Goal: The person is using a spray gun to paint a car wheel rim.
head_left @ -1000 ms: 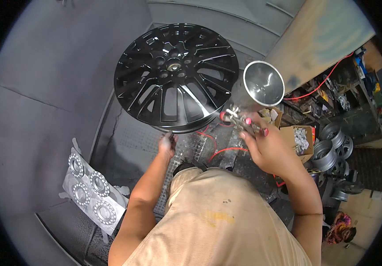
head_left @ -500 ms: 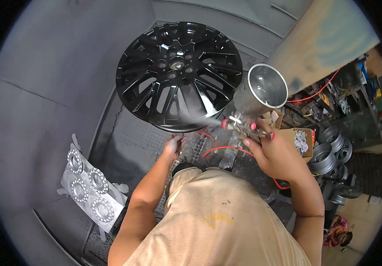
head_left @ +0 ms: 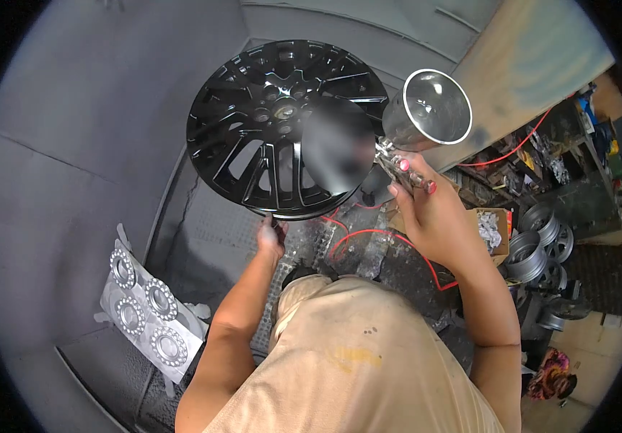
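A glossy black alloy wheel lies face up in front of me, tilted a little toward me. My right hand is wrapped around a spray gun with red knobs and a large metal cup on top. The gun's front points left at the wheel's right side. A blurred grey round patch hides the spokes there and the nozzle tip. At the near edge of the wheel, my left hand has its fingers curled up against the rim; its fingertips are partly hidden.
A red hose loops across the floor below the gun. Silver ring-shaped parts lie on a pale sheet at left. Grey walls stand left and behind. Right are a cluttered shelf, a paper-filled box, bare wheels and a person.
The spray gun has risen and swung slightly, its cup now higher. Mist showed at its nozzle before; a blurred patch lies there now. My left hand moved left and up to the rim.
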{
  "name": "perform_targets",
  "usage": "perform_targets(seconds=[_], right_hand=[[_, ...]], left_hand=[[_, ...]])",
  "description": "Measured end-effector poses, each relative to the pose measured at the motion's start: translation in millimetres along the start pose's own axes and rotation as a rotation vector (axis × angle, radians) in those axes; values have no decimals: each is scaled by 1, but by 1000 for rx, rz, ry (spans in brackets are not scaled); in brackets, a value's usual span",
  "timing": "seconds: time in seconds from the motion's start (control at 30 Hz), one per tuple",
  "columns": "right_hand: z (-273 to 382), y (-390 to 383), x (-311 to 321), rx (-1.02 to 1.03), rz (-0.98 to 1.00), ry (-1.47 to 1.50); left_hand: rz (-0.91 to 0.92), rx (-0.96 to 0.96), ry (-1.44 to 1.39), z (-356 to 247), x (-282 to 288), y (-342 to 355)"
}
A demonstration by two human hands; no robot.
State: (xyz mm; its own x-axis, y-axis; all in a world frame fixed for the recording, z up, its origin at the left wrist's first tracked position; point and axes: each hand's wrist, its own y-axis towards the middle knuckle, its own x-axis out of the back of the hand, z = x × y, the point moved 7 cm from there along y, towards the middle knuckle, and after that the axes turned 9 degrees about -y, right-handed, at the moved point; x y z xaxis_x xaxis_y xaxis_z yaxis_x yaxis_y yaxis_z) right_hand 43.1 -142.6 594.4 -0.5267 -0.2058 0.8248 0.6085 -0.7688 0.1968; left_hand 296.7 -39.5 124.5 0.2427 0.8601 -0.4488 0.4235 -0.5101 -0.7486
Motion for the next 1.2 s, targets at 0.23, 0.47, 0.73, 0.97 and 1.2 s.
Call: perform_targets(seconds=[0.23, 0.47, 0.73, 0.97, 1.2], right_hand=[[14, -15, -5, -106, 237, -49], [15, -43, -18, 247, 246, -215], [0, -13, -4, 5, 22, -84], [10, -23, -10, -88, 187, -23], [24, -41, -22, 96, 342, -31]], left_hand=[[24, 108, -50, 34, -5, -9], [142, 250, 119, 66, -21, -19], [334, 379, 212, 58, -25, -39], [63, 77, -56, 3, 16, 14], [11, 69, 59, 25, 27, 13]])
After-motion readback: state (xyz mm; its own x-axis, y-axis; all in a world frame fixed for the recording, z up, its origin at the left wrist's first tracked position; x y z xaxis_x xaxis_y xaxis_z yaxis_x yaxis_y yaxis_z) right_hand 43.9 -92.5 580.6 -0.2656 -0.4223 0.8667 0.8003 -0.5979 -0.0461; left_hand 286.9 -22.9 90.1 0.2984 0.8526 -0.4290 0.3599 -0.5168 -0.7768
